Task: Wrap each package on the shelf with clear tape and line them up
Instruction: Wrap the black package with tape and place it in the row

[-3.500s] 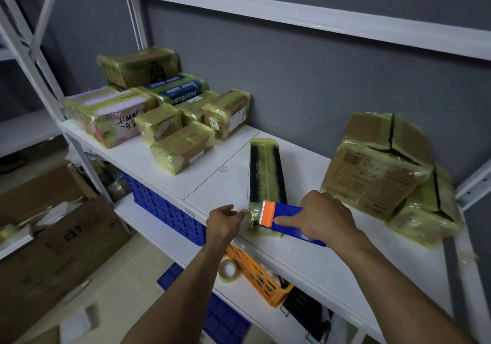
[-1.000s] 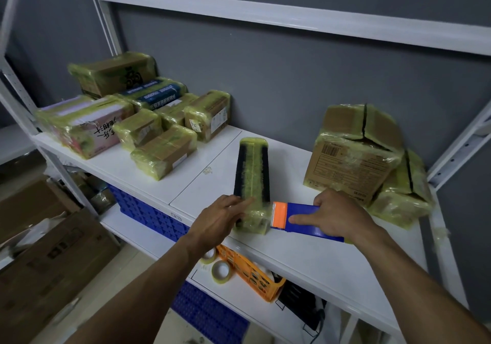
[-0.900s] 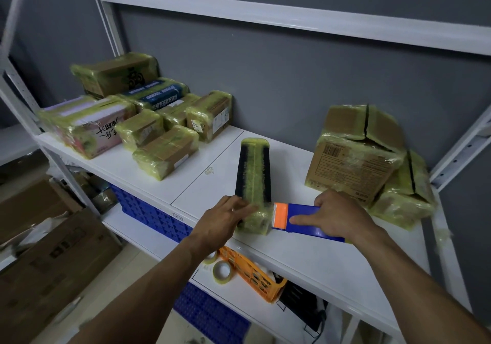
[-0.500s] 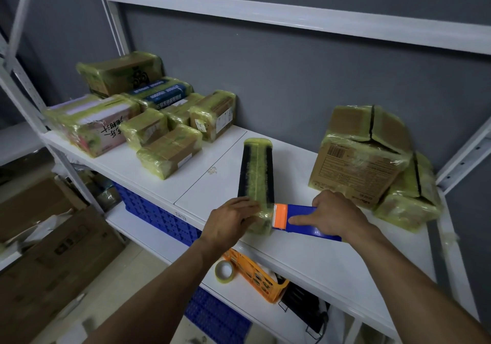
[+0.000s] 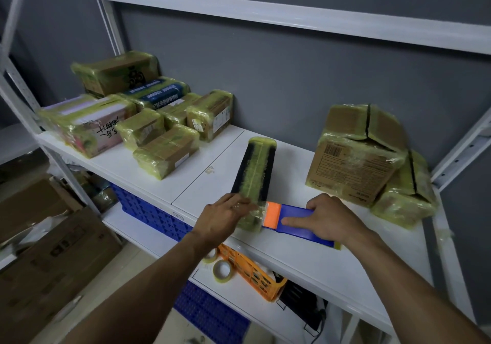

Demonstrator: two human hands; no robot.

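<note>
white shelf [image 5: 332,264] carries taped packages [image 5: 164,155], a long package [image 5: 255,170], tape dispenser [image 5: 295,218].

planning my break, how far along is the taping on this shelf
Done: the yellowish tape-wrapped packages grouped at the white shelf's left end and two wrapped brown cardboard boxes at right. In hand: the long black package, left hand pressing its near end, right hand holding the blue and orange tape dispenser against it. Left: finishing that wrap, lining it up.

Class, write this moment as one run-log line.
step: taping long package | left hand: presses its near end | right hand: holds tape dispenser against it | site: shelf
</note>
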